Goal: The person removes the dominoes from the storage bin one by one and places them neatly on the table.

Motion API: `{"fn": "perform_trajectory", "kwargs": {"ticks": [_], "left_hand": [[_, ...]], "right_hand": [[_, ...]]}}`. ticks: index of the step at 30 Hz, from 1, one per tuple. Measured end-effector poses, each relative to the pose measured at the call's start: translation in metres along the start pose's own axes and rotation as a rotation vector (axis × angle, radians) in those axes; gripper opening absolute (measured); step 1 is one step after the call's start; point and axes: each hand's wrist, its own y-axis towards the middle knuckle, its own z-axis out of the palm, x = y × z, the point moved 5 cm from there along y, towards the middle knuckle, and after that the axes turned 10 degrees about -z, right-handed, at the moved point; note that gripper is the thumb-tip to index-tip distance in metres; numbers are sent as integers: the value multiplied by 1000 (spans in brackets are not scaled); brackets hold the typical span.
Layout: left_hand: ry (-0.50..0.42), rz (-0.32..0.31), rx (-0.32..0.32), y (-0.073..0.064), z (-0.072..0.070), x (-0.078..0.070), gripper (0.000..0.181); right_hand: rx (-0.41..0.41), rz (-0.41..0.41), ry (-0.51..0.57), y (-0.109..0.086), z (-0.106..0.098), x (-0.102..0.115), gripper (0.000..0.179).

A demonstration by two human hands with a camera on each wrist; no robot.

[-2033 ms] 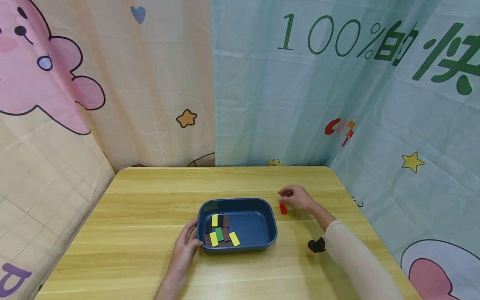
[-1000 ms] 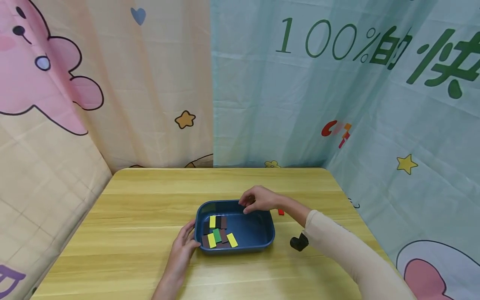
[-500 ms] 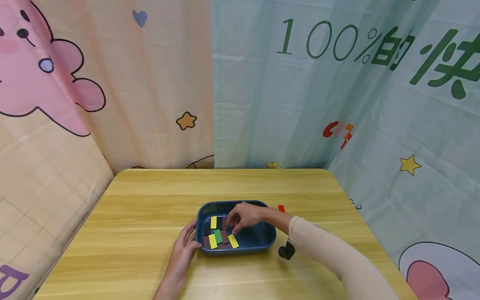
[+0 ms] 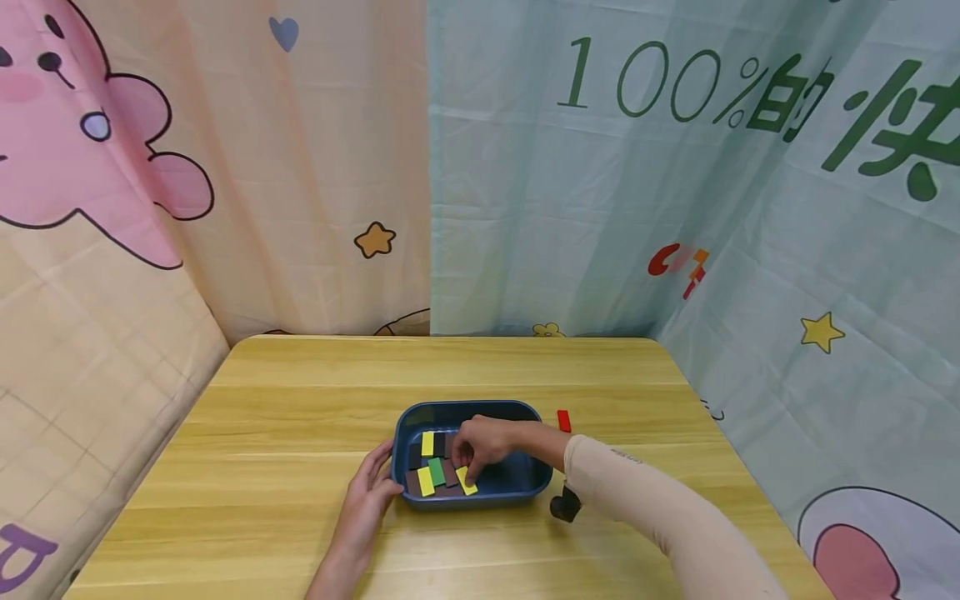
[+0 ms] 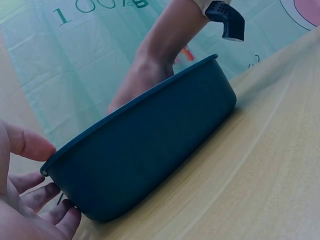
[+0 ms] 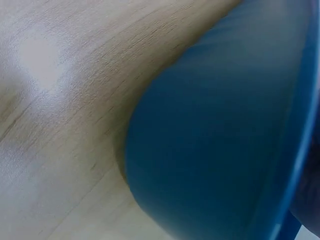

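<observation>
In the head view, a dark blue rectangular box (image 4: 480,502) stands on the table with small flat tiles in its left half. Yellow, black, brown and green tiles (image 4: 437,472) lie there. My left hand (image 4: 369,487) holds the box's near left corner; the left wrist view shows the thumb at the rim (image 5: 135,105) and the fingers against the outer wall. My right hand (image 4: 483,442) reaches down inside, fingers bent, thumb over a yellow tile (image 4: 468,490). Whether it pinches that tile is hidden. The right wrist view shows mostly the box's outer wall (image 6: 210,135).
A red tile (image 4: 564,420) lies on the wooden table (image 4: 315,400) just right of the box. A black wrist camera (image 4: 566,504) hangs under the right sleeve. Printed curtains (image 4: 510,208) stand behind and beside the table.
My right hand has moved left from the red tile, over the box's rim and down to the tiles inside. The red tile stays on the table. My left hand keeps its place.
</observation>
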Motion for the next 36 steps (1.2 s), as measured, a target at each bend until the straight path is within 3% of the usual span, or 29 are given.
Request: {"fn": "perform_trajectory", "kwargs": {"ticks": [12, 21, 28, 36], "left_hand": [[10, 0, 6, 0, 0, -1, 72], [-1, 3, 10, -1, -1, -1, 72], [-9, -2, 17, -1, -1, 0, 72], [-11, 15, 20, -2, -1, -1, 71]], "right_hand": [[1, -29, -32, 2, -2, 7, 18], [62, -16, -204, 3, -5, 13, 31], [104, 21, -49, 5, -12, 13, 19], [114, -31, 104, 1, -26, 19, 13]]}}
